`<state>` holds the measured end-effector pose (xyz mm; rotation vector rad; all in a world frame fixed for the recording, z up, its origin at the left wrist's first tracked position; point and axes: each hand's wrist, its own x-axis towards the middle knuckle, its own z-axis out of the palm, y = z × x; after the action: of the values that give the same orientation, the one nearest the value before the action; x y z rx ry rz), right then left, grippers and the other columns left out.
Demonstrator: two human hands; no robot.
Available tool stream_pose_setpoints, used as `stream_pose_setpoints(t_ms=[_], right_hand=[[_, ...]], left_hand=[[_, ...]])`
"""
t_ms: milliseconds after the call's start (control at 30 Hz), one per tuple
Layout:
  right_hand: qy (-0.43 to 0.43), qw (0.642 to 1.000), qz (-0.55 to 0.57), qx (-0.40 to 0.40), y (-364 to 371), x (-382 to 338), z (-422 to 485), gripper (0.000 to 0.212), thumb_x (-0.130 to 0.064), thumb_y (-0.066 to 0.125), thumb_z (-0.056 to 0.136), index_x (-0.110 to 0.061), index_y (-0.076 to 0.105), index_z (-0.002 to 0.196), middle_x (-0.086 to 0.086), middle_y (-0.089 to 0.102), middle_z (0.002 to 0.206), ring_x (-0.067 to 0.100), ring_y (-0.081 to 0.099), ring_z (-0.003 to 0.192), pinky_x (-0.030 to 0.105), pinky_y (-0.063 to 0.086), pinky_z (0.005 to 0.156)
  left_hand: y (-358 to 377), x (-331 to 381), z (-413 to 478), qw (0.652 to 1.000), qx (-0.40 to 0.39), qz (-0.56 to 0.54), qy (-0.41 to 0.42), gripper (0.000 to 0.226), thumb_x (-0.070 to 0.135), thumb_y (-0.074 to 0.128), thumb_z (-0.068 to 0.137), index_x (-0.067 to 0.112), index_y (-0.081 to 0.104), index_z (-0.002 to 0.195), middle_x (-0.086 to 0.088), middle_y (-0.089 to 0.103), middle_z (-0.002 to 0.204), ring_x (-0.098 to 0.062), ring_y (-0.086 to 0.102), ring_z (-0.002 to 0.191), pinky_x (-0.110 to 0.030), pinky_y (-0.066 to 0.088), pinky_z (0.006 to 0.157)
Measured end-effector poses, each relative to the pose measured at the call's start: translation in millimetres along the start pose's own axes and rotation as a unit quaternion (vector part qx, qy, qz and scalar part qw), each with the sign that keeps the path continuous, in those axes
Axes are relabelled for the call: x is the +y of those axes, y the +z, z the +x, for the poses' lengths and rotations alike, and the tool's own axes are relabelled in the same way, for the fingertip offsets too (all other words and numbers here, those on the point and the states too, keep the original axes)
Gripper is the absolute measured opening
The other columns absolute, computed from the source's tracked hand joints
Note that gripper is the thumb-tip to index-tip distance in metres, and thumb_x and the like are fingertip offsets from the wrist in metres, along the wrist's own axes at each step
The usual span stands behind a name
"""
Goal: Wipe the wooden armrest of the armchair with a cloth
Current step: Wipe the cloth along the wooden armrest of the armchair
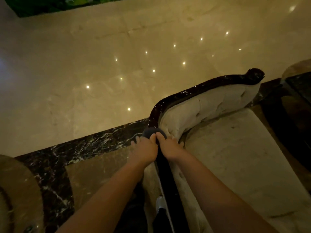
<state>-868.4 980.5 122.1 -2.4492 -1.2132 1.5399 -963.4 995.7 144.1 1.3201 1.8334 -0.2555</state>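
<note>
A dark glossy wooden rail runs along the top of the cream tufted armchair, curving from a scroll end at the upper right down toward me. A grey cloth is bunched on the rail at its bend. My left hand and my right hand sit side by side on the rail, fingers pressed down on the near part of the cloth. Both thumbs meet over the wood. Most of the cloth is hidden under my fingers.
Polished beige marble floor with light reflections lies beyond the chair, edged by a dark veined marble band. A round stone-topped piece sits at the lower left. A dark table stands at the right. My shoe shows below.
</note>
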Motion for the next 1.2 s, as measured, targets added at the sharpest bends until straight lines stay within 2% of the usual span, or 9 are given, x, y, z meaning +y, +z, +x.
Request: stream_pose_setpoints(t_ms=[233,367,500,567,733,800,900,1033,1200], right_hand=[[-0.011,1.0,0.025,-0.004,8,1,9,0.063,-0.054,0.018,0.102,-0.018,0.032,0.151,0.018,0.035,0.155,0.043,0.031,0.143,0.06,0.027,0.117],[0.049,0.995,0.085,0.028,-12,-36,36,0.064,-0.051,0.016,0.103,-0.012,0.028,0.153,0.019,0.032,0.158,0.042,0.027,0.146,0.059,0.02,0.12],[0.119,0.973,0.192,0.043,-7,-43,58,0.055,-0.038,0.026,0.106,-0.014,0.022,0.155,0.022,0.034,0.155,0.038,0.034,0.142,0.053,0.029,0.117],[0.193,0.95,0.24,0.041,-8,-52,62,0.065,-0.05,0.027,0.103,-0.01,0.026,0.153,0.018,0.032,0.158,0.037,0.029,0.146,0.054,0.024,0.12],[0.207,0.915,0.336,0.08,-40,-64,75,0.058,-0.038,0.027,0.107,-0.017,0.01,0.158,0.021,0.018,0.162,0.038,0.02,0.149,0.055,0.017,0.122],[0.166,0.953,0.246,0.06,-32,-68,72,0.068,-0.055,0.025,0.102,-0.015,0.019,0.156,0.014,0.02,0.164,0.035,0.018,0.151,0.057,0.014,0.123],[0.128,0.969,0.199,0.07,-20,-70,59,0.066,-0.056,0.023,0.1,-0.013,0.036,0.148,0.011,0.037,0.156,0.032,0.029,0.147,0.057,0.02,0.12],[0.167,0.954,0.241,0.057,-46,-79,102,0.058,-0.046,0.019,0.105,-0.016,0.028,0.154,0.017,0.025,0.163,0.034,0.019,0.152,0.053,0.013,0.123],[0.195,0.954,0.223,0.05,-63,-85,133,0.057,-0.042,0.016,0.106,-0.012,0.027,0.154,0.021,0.027,0.161,0.035,0.024,0.15,0.05,0.016,0.123]], left_hand=[[-13,-14,34,0.991,-0.058,0.083,0.088,0.05,0.033,0.018,0.105,0.02,0.022,0.153,-0.022,0.01,0.163,-0.044,0.003,0.15,-0.057,0.006,0.122],[-35,20,71,0.993,-0.059,0.06,0.078,0.06,0.043,0.018,0.103,0.013,0.02,0.155,-0.016,0.008,0.165,-0.041,0.002,0.151,-0.058,0.009,0.121],[-40,22,117,0.978,-0.133,0.089,0.134,0.068,0.055,0.022,0.099,0.014,0.024,0.153,-0.013,0.02,0.163,-0.04,0.017,0.149,-0.058,0.019,0.12],[-41,24,141,0.968,-0.177,0.113,0.139,0.065,0.055,0.023,0.098,0.014,0.033,0.148,-0.015,0.029,0.159,-0.041,0.025,0.146,-0.059,0.023,0.117],[-60,63,158,0.954,-0.192,0.105,0.204,0.06,0.047,0.027,0.102,0.0,0.055,0.126,-0.03,0.054,0.133,-0.045,0.051,0.123,-0.057,0.04,0.105],[-67,59,156,0.955,-0.193,0.091,0.205,0.069,0.051,0.029,0.1,-0.008,0.054,0.127,-0.036,0.054,0.128,-0.049,0.053,0.119,-0.057,0.043,0.102],[-67,43,146,0.96,-0.195,0.084,0.183,0.068,0.056,0.027,0.098,0.005,0.045,0.139,-0.02,0.053,0.139,-0.036,0.051,0.128,-0.051,0.04,0.108],[-69,91,173,0.957,-0.217,0.095,0.168,0.066,0.046,0.026,0.103,-0.008,0.054,0.13,-0.033,0.055,0.133,-0.048,0.05,0.126,-0.056,0.039,0.107],[-57,122,201,0.95,-0.214,0.146,0.173,0.067,0.047,0.024,0.102,-0.005,0.055,0.131,-0.03,0.053,0.137,-0.047,0.048,0.129,-0.06,0.037,0.11]])
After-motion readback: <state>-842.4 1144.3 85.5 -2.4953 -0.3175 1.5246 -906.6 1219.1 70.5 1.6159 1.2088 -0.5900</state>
